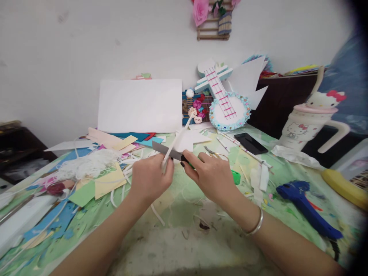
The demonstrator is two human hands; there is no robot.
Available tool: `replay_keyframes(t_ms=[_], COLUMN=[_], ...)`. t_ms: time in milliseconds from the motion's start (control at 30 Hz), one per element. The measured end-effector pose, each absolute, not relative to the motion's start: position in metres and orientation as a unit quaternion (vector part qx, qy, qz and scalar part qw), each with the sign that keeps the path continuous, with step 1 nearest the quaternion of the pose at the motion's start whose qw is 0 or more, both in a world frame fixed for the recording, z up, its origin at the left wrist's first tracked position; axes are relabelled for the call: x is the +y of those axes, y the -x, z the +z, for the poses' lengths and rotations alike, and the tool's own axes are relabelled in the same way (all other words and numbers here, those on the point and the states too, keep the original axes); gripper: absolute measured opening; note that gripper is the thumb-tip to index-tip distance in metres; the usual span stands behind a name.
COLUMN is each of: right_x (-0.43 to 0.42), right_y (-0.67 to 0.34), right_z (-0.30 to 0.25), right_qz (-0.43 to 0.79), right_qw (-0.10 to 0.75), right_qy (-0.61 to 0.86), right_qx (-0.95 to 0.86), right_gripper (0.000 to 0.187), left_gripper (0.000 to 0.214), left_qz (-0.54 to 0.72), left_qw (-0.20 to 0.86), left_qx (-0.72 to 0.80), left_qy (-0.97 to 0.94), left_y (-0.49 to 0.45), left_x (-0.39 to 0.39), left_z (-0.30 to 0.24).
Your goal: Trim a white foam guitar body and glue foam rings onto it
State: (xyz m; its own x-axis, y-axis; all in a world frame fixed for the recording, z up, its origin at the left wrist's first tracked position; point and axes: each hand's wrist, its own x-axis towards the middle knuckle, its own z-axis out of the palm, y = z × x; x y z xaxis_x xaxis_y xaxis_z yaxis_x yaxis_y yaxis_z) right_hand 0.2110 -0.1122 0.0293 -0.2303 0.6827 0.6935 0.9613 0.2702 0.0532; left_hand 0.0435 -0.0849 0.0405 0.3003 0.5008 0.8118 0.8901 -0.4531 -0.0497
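My left hand (151,176) is closed around the lower end of a thin white strip (178,137), which slants up and away to the right. In my right hand (211,174) is a utility knife (236,177) with a green handle, its wide grey blade extended to the left. The blade crosses the strip just above my left fingers; whether it cuts in cannot be made out. Scissors (212,152) lie on the table just beyond my right hand. Loose white strips (157,214) lie near my left wrist.
Paper scraps (107,182) and white shredded strands (86,165) cover the left side. A white board (140,105) and a decorated lute-shaped craft (227,107) stand behind. At right are a phone (251,143), a blue glue gun (309,207), a tumbler (301,128) and a yellow object (343,186).
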Motion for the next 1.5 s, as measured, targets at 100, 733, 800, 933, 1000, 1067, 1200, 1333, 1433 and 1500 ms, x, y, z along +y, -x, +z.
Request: replay_keyframes(t_ms=[100, 733, 800, 933, 1000, 1067, 1200, 1333, 1433, 1500], right_x=[-0.113, -0.113, -0.113, -0.110, -0.108, -0.106, -0.107, -0.112, -0.115, -0.116], right_y=[-0.210, -0.211, -0.212, -0.216, -0.219, -0.221, -0.221, -0.217, -0.214, -0.213], right_z=[0.029, 0.030, 0.031, 0.034, 0.035, 0.036, 0.035, 0.033, 0.032, 0.031], right_qz=[-0.254, -0.207, -0.192, -0.164, -0.152, -0.144, -0.156, -0.199, -0.226, -0.238], right_qw=[0.287, 0.285, 0.283, 0.281, 0.283, 0.285, 0.286, 0.291, 0.295, 0.299], right_qy=[0.547, 0.566, 0.572, 0.584, 0.590, 0.593, 0.587, 0.568, 0.552, 0.548], right_qx=[-0.744, -0.746, -0.746, -0.743, -0.741, -0.739, -0.741, -0.744, -0.746, -0.744], right_gripper=[0.039, 0.039, 0.040, 0.040, 0.038, 0.036, 0.038, 0.039, 0.039, 0.039], left_gripper=[0.033, 0.028, 0.025, 0.019, 0.017, 0.017, 0.020, 0.021, 0.029, 0.034], left_qz=[-0.362, -0.390, -0.391, -0.385, -0.383, -0.384, -0.391, -0.376, -0.356, -0.341], left_qw=[0.330, 0.388, 0.387, 0.380, 0.372, 0.368, 0.337, 0.237, 0.237, 0.274], left_qx=[-0.409, -0.377, -0.374, -0.377, -0.379, -0.376, -0.385, -0.456, -0.473, -0.460], left_qy=[0.770, 0.746, 0.747, 0.752, 0.756, 0.759, 0.765, 0.771, 0.771, 0.773], left_y=[-0.043, -0.055, -0.055, -0.051, -0.049, -0.048, -0.048, -0.047, -0.046, -0.046], left_x=[-0.082, -0.087, -0.086, -0.085, -0.084, -0.084, -0.087, -0.093, -0.093, -0.091], left_z=[0.037, 0.025, 0.024, 0.023, 0.022, 0.022, 0.027, 0.040, 0.045, 0.044])
